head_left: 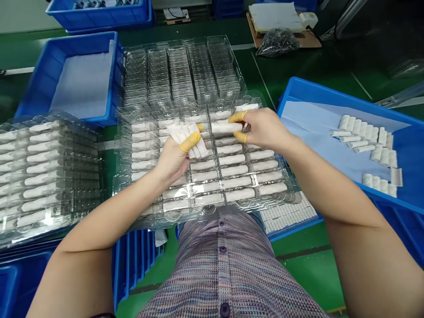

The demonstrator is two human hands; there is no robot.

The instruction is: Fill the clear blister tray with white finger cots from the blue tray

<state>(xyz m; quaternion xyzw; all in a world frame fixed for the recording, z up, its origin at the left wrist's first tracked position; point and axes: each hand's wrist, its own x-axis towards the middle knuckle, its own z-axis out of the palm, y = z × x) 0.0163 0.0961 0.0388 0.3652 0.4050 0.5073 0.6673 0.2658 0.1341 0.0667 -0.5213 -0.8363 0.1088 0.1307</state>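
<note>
My left hand (180,154), with yellow finger covers on it, is closed round a bunch of several white flat-ended pieces (198,152). It hovers over the clear plastic tray (208,211), whose slots hold rows of white pieces. Farther right, my right hand (253,126) also wears yellow finger covers. Its thumb and finger grip one end of a single white piece (227,128) at a slot near the tray's far side. Whether that piece rests fully in the slot I cannot tell. What the white pieces are exactly does not show.
Stacked filled trays (49,176) stand at the left. Behind the tray is a stack of clear trays (182,70). A blue bin (351,106) at the right holds loose white pieces on blue sheeting. Another blue bin (114,79) sits back left, and a bag of dark parts (277,43) lies behind.
</note>
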